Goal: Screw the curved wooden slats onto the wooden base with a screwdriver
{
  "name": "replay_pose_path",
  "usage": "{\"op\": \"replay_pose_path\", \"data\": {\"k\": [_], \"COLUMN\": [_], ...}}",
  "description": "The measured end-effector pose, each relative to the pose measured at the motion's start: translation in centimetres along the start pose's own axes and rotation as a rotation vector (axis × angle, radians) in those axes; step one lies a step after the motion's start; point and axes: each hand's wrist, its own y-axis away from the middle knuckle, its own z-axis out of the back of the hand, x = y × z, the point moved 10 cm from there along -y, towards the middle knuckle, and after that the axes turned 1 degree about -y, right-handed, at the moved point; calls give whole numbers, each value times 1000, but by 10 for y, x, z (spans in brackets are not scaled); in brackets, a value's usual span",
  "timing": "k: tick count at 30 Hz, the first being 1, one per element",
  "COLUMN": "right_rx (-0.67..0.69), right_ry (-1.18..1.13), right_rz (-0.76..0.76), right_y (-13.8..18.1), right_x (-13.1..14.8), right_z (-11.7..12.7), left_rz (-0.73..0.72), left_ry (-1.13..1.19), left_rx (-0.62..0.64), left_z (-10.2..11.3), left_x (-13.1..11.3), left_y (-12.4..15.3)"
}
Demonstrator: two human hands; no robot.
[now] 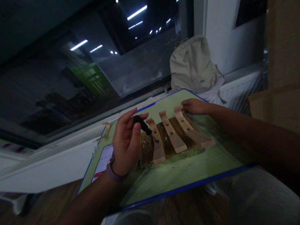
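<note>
My left hand [126,142] grips a small screwdriver [143,125] by its black handle, with the tip pointing down at the leftmost of three curved wooden slats [157,142]. The slats [172,132] lie side by side across a dark wooden base [164,140] on a green board [178,172] with a blue edge. My right hand [194,107] rests on the far end of the rightmost slat [191,128], fingers curled over it. A wristband sits on my left wrist.
A phone [103,162] with a lit screen lies on the board's left corner. Another curved wooden piece [105,131] lies on the sill beyond it. A beige backpack [193,67] leans against the dark window above a white radiator [241,86]. A cardboard box [281,103] stands at right.
</note>
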Motion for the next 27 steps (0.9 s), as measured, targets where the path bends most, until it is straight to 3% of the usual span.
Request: {"op": "replay_pose_path", "data": {"k": [7, 11, 15, 21, 27], "right_rx": [-2, -8, -2, -4, -5], "right_ry": [17, 15, 5, 15, 40], "right_rz": [1, -4, 3, -4, 18], "right_y": [0, 2, 2, 1, 2], "right_x": [1, 2, 3, 0, 4], "right_z": [1, 1, 1, 1, 1], "left_rz": [-135, -55, -2, -149, -26], "left_ry": [3, -71, 28, 65, 13], "left_rx": [-27, -77, -46, -91, -102], "left_z": [7, 12, 6, 14, 11], "left_x": [-9, -1, 4, -6, 3], "left_y": [-3, -3, -1, -5, -2]}}
